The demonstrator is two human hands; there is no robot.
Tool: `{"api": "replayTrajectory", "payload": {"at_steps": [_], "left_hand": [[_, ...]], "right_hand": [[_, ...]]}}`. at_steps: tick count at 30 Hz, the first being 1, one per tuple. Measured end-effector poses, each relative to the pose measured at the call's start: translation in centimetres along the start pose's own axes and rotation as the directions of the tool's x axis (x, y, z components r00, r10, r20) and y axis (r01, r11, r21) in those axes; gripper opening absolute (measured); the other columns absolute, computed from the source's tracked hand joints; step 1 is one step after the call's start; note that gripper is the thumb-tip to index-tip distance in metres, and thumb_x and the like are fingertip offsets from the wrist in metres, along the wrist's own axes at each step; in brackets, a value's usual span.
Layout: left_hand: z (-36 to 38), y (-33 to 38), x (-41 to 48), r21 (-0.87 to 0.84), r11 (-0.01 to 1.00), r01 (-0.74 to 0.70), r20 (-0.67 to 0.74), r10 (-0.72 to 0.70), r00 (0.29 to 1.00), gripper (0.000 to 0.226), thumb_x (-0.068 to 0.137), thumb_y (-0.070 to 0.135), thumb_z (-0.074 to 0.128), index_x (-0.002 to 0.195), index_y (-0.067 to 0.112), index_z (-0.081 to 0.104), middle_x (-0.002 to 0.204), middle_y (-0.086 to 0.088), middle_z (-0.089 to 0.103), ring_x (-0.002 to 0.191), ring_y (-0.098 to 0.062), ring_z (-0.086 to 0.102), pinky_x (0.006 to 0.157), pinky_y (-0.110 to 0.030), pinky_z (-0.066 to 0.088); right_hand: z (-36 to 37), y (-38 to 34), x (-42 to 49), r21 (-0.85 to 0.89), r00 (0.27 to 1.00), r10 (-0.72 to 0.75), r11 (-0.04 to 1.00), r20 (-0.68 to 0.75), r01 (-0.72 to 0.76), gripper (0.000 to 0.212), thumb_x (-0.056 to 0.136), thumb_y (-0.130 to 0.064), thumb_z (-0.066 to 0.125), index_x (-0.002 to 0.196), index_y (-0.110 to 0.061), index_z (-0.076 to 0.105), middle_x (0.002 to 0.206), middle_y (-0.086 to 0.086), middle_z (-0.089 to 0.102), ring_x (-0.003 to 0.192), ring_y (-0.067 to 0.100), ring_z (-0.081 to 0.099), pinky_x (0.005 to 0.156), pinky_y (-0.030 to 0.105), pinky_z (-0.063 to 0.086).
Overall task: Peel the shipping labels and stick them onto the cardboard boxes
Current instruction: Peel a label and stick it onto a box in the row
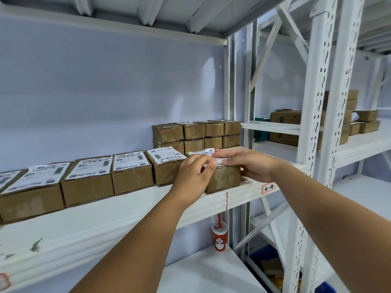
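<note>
A small cardboard box (223, 179) stands at the right end of a row on the white shelf (131, 210). A white shipping label (202, 152) lies on its top, mostly hidden by my hands. My left hand (195, 173) has its fingers curled at the label's near edge, with the thumb and forefinger on the paper. My right hand (248, 163) lies flat over the label and box top, its fingers straight and pressing down. To the left, several boxes carry labels on their tops, such as the nearest one (166, 155).
Unlabelled boxes (196, 134) are stacked two high behind the row against the wall. White rack uprights (317, 115) rise at the right, with more boxes (296, 123) on the neighbouring shelves. A red paper cup (219, 237) with a straw stands on the lower shelf.
</note>
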State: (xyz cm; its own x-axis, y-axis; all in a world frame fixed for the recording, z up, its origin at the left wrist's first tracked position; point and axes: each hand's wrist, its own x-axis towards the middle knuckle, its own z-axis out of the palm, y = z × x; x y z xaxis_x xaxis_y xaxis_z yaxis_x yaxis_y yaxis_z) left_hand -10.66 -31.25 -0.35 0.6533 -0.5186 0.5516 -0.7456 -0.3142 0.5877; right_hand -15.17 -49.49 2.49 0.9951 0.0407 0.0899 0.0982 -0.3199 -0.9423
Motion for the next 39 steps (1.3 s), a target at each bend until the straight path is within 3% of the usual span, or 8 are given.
{"api": "replayTrajectory", "payload": {"at_steps": [5,11,14,17,24,30,37,39], "left_hand": [[0.0,0.3,-0.1,0.017,1.000,0.010,0.000,-0.010,1.000,0.021,0.097,0.033,0.043,0.104,0.025,0.060,0.119,0.009,0.050,0.119,-0.013,0.036,0.091,-0.022,0.024],[-0.1,0.5,-0.2,0.049,0.999,-0.001,0.015,0.001,1.000,0.022,0.098,0.034,0.039,0.103,0.025,0.058,0.124,0.008,0.052,0.120,-0.013,0.034,0.094,-0.025,0.024],[-0.2,0.6,-0.3,0.054,0.998,-0.014,0.015,0.013,1.000,0.024,0.098,0.034,0.038,0.105,0.023,0.059,0.122,0.009,0.052,0.117,-0.011,0.034,0.092,-0.023,0.023],[-0.2,0.6,-0.3,0.057,0.998,-0.018,0.016,0.017,1.000,0.023,0.098,0.033,0.038,0.105,0.023,0.058,0.120,0.010,0.051,0.113,-0.008,0.032,0.091,-0.022,0.022],[-0.1,0.6,-0.2,0.031,1.000,0.007,0.015,-0.007,1.000,0.016,0.097,0.034,0.041,0.094,0.028,0.056,0.105,0.012,0.047,0.109,-0.011,0.033,0.088,-0.023,0.023],[-0.1,0.7,-0.3,0.014,1.000,0.013,-0.009,-0.013,1.000,0.017,0.095,0.034,0.045,0.094,0.024,0.060,0.100,0.013,0.050,0.104,-0.011,0.037,0.089,-0.026,0.028],[-0.1,0.5,-0.2,0.042,0.999,-0.024,-0.018,0.025,1.000,0.019,0.096,0.034,0.045,0.098,0.023,0.060,0.101,0.014,0.050,0.103,-0.010,0.037,0.090,-0.026,0.028],[-0.1,0.5,-0.2,0.030,0.999,-0.016,-0.013,0.017,1.000,0.019,0.096,0.034,0.045,0.098,0.023,0.061,0.103,0.015,0.051,0.105,-0.011,0.037,0.090,-0.026,0.027]], "right_hand": [[0.9,0.1,-0.1,0.102,0.993,-0.002,0.995,-0.122,0.014,0.045,0.088,-0.003,0.043,0.122,-0.025,0.063,0.127,0.002,0.058,0.113,0.021,0.053,0.087,0.031,0.047],[0.2,-1.0,2.2,-0.038,0.971,0.026,0.999,-0.236,-0.036,0.043,0.080,0.002,0.046,0.099,-0.026,0.073,0.114,-0.005,0.068,0.116,0.015,0.056,0.105,0.042,0.043],[0.2,-0.5,2.6,0.026,0.975,0.077,0.997,-0.209,-0.073,0.044,0.082,-0.001,0.045,0.107,-0.027,0.070,0.119,0.000,0.066,0.112,0.020,0.059,0.101,0.039,0.046],[0.7,0.3,2.7,0.158,0.981,0.142,0.980,-0.132,-0.120,0.041,0.087,-0.011,0.043,0.117,-0.030,0.064,0.119,0.009,0.064,0.099,0.026,0.062,0.079,0.034,0.052],[0.4,0.8,3.4,0.154,0.987,0.141,0.980,-0.078,-0.128,0.040,0.090,-0.021,0.050,0.129,-0.033,0.056,0.122,0.009,0.065,0.099,0.025,0.063,0.081,0.034,0.051],[-0.1,0.7,2.2,0.121,0.992,0.127,0.984,0.018,-0.128,0.060,0.088,-0.022,0.062,0.142,-0.035,0.038,0.121,0.002,0.062,0.098,0.018,0.066,0.070,0.026,0.056],[-1.7,0.6,1.3,0.077,0.978,0.119,0.988,0.171,-0.133,0.125,0.037,-0.043,0.094,0.144,-0.032,0.031,0.132,-0.002,0.050,0.115,0.014,0.055,0.081,0.022,0.051],[-1.8,0.7,1.1,0.097,0.979,0.106,0.988,0.175,-0.124,0.122,0.038,-0.042,0.094,0.144,-0.031,0.033,0.135,-0.001,0.050,0.117,0.015,0.054,0.082,0.022,0.049]]}}
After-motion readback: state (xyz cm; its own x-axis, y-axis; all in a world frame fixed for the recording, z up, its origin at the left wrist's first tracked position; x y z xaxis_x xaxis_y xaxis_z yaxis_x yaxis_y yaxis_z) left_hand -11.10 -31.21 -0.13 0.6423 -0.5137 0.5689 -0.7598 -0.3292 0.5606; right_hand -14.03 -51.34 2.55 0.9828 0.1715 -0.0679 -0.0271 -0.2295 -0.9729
